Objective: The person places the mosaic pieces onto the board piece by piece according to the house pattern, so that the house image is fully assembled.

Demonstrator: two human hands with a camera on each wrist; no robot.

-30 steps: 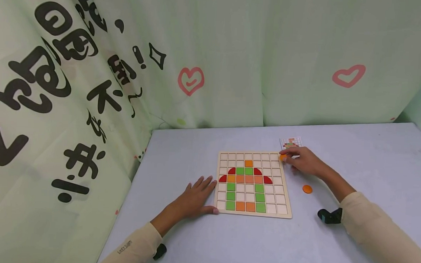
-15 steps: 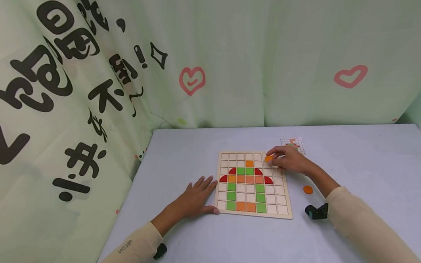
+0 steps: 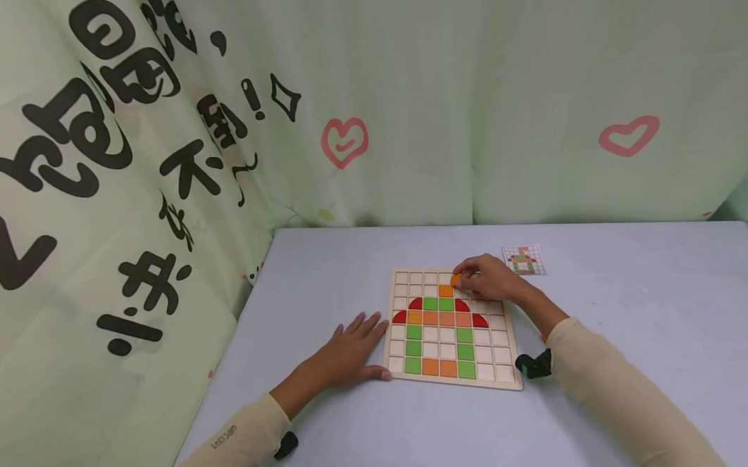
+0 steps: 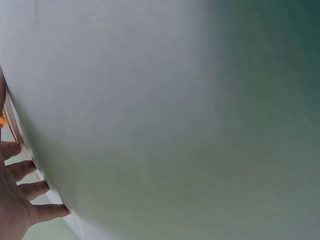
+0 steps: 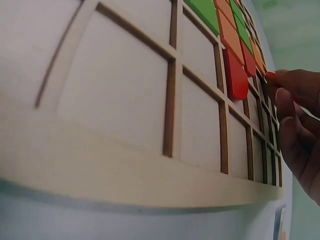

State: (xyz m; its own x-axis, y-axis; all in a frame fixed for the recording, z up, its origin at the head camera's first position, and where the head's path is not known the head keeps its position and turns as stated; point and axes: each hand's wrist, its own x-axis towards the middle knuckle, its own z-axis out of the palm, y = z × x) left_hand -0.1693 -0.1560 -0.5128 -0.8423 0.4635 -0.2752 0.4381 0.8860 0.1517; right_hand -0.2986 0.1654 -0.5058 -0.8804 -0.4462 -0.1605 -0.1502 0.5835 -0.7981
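Note:
A wooden grid board [image 3: 513, 384] lies on the table, with green, orange and red pieces set in some of its cells. My right hand [image 3: 489, 277] is over the board's far edge, pinching a small orange piece [image 3: 456, 280] between thumb and fingers. This piece is just beyond an orange square [image 3: 446, 291] in the grid. In the right wrist view the fingers partly cover the orange piece [image 5: 270, 76] close over the cells. Spread with straight fingers, my left hand [image 3: 345, 352] rests at the board's left edge, its thumb by the near left corner.
A small printed pattern card [image 3: 525, 259] lies behind the board to the right. An orange disc [image 3: 543, 338] on the table is mostly hidden by the right sleeve. Pale curtains [image 3: 416, 158] with lettering and hearts hang behind and left of the table [image 3: 401, 432].
My right hand has moved left from beside the board's right edge to over its far rows, carrying the orange piece. The pattern card is now uncovered. My left hand has stayed in place.

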